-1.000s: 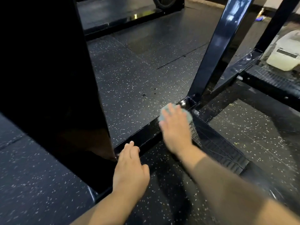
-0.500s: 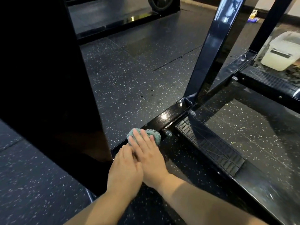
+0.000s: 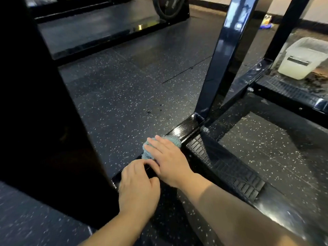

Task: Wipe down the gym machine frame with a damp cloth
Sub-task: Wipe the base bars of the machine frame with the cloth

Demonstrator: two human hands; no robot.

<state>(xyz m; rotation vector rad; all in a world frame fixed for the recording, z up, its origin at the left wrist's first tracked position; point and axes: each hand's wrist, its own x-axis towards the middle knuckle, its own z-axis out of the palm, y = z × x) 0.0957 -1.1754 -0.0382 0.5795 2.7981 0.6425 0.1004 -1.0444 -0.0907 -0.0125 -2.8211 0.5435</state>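
The machine's glossy black base bar [image 3: 184, 128] runs low across the speckled floor from the dark blue upright post [image 3: 218, 64] towards me. A small blue-green cloth [image 3: 147, 154] lies on this bar. My right hand [image 3: 168, 162] presses flat on the cloth with straight fingers and covers most of it. My left hand [image 3: 137, 185] rests on the bar just beside it, nearer me, with loosely curled fingers and nothing in it; its fingertips almost touch my right hand.
A ribbed black foot plate [image 3: 221, 166] joins the bar on the right. A broad black panel [image 3: 35, 103] fills the left. Farther off are a white plastic bin [image 3: 305, 59], a weight plate [image 3: 168, 6] and a low platform [image 3: 88, 32].
My right hand slid the cloth along the bar from the foot of the upright back towards my left hand, and now holds near there. My left fingers have curled a little.
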